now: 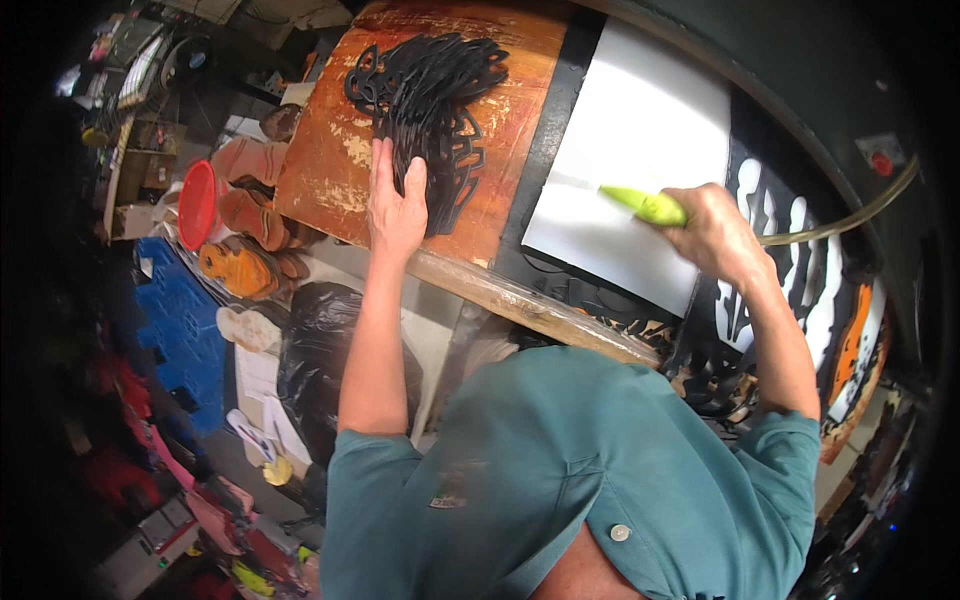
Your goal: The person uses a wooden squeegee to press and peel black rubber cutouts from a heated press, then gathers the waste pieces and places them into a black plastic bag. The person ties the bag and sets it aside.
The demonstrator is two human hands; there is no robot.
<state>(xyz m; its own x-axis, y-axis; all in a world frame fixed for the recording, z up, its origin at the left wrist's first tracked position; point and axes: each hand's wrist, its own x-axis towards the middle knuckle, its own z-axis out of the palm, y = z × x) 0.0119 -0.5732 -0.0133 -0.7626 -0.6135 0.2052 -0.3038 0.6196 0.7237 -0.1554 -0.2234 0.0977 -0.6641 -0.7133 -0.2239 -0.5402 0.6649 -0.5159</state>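
Observation:
A pile of black cut-out pieces (430,115), flat and with openings in them, lies on a worn orange-brown board (320,185). My left hand (398,215) rests against its near left side, fingers stretched out and thumb apart. In my right hand (715,232) is a bright green air gun (645,205), its nozzle pointing left over a white sheet (640,120). A translucent hose (850,228) runs from behind the right hand to the right edge of the machine. The fingers around the gun's grip are partly hidden.
White and black cut strips (795,250) lie at the right. A wooden rail (520,300) edges the bench in front of me. To the left are a red round container (197,205), a black plastic bag (320,350) and blue mats (180,320). A dark machine beam (760,90) spans the far right.

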